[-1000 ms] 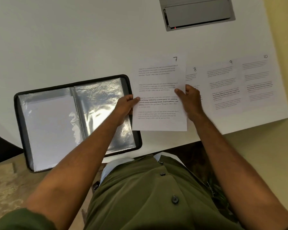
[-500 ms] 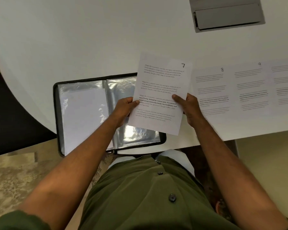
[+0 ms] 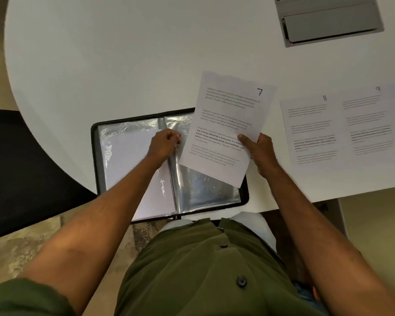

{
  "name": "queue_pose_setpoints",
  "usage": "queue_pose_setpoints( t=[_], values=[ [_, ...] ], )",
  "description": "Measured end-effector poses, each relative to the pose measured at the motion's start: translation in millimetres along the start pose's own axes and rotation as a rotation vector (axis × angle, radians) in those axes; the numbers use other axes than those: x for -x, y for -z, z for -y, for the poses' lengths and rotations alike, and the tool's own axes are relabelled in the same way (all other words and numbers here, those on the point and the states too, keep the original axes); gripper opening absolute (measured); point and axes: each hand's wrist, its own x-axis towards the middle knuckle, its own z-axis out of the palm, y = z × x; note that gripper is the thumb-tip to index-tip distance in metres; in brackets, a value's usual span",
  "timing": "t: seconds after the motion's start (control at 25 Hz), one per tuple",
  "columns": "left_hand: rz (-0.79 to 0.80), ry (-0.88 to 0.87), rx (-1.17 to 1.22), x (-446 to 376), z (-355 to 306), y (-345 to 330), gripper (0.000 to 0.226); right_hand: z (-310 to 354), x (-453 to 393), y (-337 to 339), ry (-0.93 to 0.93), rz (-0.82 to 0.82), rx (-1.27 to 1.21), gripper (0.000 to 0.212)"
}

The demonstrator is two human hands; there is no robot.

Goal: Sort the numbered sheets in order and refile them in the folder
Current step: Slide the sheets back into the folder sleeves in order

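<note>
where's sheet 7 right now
In the head view, sheet 7 is right of centre, held up in the right hand over the open folder's right half, with sheet 8 on its right.

a person's right hand (image 3: 259,148) grips sheet 7 (image 3: 226,126), tilted above the open folder (image 3: 128,156) on a white tabletop (image 3: 123,65). the left hand (image 3: 163,144), fingers curled, pinches a clear sleeve (image 3: 201,190) near the spine. sheets 8 (image 3: 312,131) and 9 (image 3: 367,124) lie side by side to the right.
</note>
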Motion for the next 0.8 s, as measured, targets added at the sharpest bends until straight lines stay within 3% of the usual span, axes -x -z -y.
queue_pose_setpoints(
  t=[0.24, 0.36, 0.64, 0.8],
  values=[
    [0.000, -0.326, -0.719, -64.0, 2.7, -10.8, 0.045, 6.0, -14.9, 8.0, -0.024, -0.143, -0.019, 0.031],
    [-0.035, -0.400, -0.923, -67.4, 7.9, -27.1, 0.062, 7.5, -26.0, 9.1, -0.037, -0.191, -0.020, 0.033],
    [-0.124, -0.480, -0.904, -66.8, 25.2, -25.9, 0.033, 29.5, -66.4, -11.3, -0.035, -0.218, -0.067, 0.035],
    [-0.127, -0.560, -0.837, -75.8, 19.6, -14.0, 0.015, 51.7, -91.0, -30.2, 0.009, -0.220, -0.156, 0.024]
  ],
)
